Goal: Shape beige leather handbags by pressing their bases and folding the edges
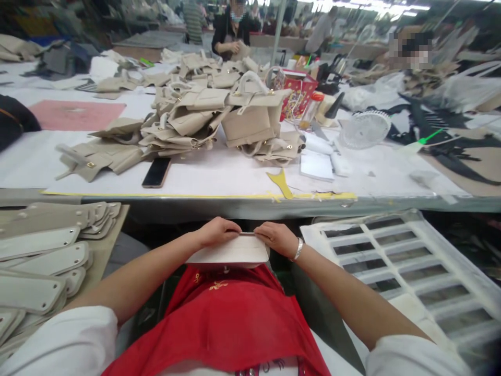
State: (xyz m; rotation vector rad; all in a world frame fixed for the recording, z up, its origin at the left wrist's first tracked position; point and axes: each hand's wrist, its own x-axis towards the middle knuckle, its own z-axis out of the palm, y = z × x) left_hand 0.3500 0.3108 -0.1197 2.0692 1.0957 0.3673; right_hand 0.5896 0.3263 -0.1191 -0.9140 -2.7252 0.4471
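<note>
A pale cream panel [230, 250] with a darker edge rests over the red apron [235, 308], close to my body. Its far edge is pinched by both hands. My left hand [219, 231] has its fingers closed on that edge, left of the middle. On the right side, my right hand [277, 238] grips the same edge, with a silvery bracelet at the wrist. A narrow gap separates the fingertips of the two hands. Beyond them, beige bag pieces [188, 117] lie heaped on the white table [219, 177].
Flat cream pieces [43, 266] are stacked at the left. A slatted white rack [395, 261] stands at the right. On the table lie a phone [156, 173], a yellow tool [280, 183] and a red bag [299, 91]. Across it is a person [231, 34].
</note>
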